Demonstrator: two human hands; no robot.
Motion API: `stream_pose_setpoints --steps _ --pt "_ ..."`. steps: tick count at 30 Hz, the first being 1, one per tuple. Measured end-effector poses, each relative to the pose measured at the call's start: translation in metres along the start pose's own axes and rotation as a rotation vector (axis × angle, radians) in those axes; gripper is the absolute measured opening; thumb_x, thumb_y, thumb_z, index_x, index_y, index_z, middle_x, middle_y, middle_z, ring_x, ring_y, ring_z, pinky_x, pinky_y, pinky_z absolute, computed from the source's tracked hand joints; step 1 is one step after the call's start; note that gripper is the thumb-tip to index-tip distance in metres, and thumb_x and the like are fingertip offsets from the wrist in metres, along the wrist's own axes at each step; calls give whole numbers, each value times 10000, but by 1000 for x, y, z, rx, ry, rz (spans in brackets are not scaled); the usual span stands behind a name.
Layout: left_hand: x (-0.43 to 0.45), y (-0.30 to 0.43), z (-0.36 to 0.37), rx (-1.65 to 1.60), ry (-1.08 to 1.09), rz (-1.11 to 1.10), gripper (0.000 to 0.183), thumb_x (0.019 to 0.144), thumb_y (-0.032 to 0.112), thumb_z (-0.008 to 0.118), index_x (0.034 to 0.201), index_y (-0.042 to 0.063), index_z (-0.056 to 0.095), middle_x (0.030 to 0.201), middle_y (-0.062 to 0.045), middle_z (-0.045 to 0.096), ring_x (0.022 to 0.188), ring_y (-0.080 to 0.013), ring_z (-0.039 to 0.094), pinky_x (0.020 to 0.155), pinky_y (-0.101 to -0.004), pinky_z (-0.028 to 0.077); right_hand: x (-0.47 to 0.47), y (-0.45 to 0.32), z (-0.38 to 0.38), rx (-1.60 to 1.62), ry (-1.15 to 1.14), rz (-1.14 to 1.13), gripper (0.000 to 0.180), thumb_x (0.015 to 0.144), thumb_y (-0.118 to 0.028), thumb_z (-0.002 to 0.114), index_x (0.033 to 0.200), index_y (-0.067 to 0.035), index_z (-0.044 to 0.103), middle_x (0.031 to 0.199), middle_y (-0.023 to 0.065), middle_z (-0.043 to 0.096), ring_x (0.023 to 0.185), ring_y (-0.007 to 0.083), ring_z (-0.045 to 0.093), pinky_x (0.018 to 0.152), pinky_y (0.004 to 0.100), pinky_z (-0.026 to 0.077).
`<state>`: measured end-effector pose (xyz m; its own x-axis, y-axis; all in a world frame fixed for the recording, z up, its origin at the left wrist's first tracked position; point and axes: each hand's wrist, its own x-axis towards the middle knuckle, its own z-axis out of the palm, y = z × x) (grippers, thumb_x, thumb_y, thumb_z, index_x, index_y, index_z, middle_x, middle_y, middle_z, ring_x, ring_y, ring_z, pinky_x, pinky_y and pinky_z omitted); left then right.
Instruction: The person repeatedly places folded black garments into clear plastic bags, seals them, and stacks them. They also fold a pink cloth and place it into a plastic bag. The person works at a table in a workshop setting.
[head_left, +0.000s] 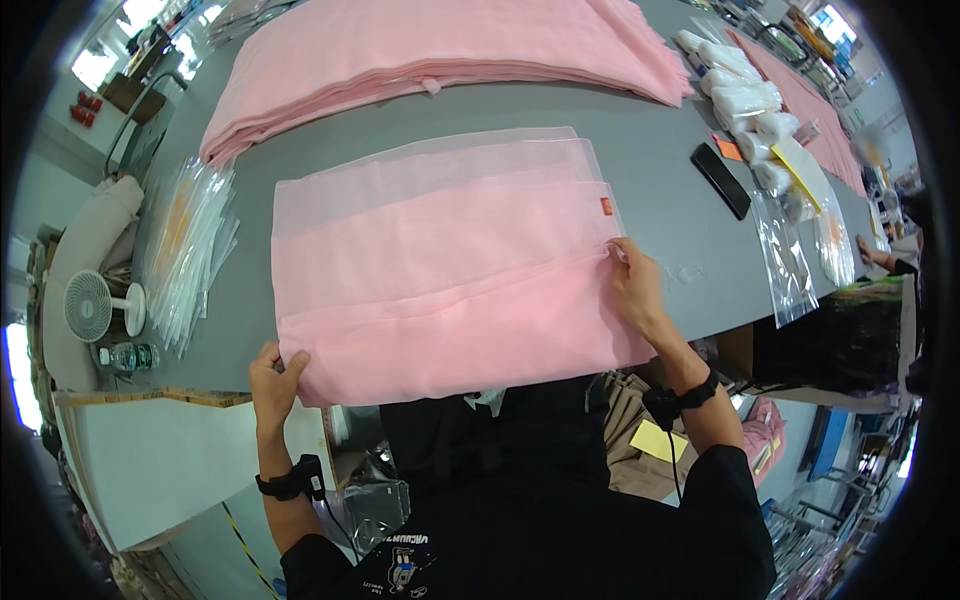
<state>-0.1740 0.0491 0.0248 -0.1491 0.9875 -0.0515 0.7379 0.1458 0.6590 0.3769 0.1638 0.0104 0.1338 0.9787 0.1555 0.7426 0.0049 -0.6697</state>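
Note:
A pink sheer fabric piece (450, 315), folded into layers, lies before me and hangs slightly over the table's near edge. A small orange-red tag (607, 206) sits near its right edge. My left hand (276, 379) pinches the near left corner between thumb and fingers. At the right edge, about halfway up, my right hand (636, 281) grips the end of a fold. Beyond both hands, paler single layers of the fabric lie flat on the grey table (652, 150).
Pink fabric stack (450, 45) at the far side. Clear plastic sleeves (184, 247), a white fan (90, 306) and a bottle (129, 357) on the left. Black phone (720, 181), white rolls (742, 97) and plastic bags (784, 259) on the right. Another person's hand (874, 253) rests at far right.

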Motion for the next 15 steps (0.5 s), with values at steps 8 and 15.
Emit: stream_pose_setpoints --steps 8,15 --pt "48 6 15 -430 399 89 256 1045 155 644 1200 -46 679 1019 -67 739 904 -127 642 834 -297 520 48 -14 10 29 64 -9 200 1010 -65 578 1178 -71 687 922 228 737 813 405 718 691 428 542" --pt "77 14 13 61 195 -172 303 935 140 739 1212 23 699 1113 -149 722 961 -301 678 910 -377 519 80 -10 16 -287 -54 -242 301 945 -148 638 1240 -111 686 1020 159 761 904 382 721 772 474 548"
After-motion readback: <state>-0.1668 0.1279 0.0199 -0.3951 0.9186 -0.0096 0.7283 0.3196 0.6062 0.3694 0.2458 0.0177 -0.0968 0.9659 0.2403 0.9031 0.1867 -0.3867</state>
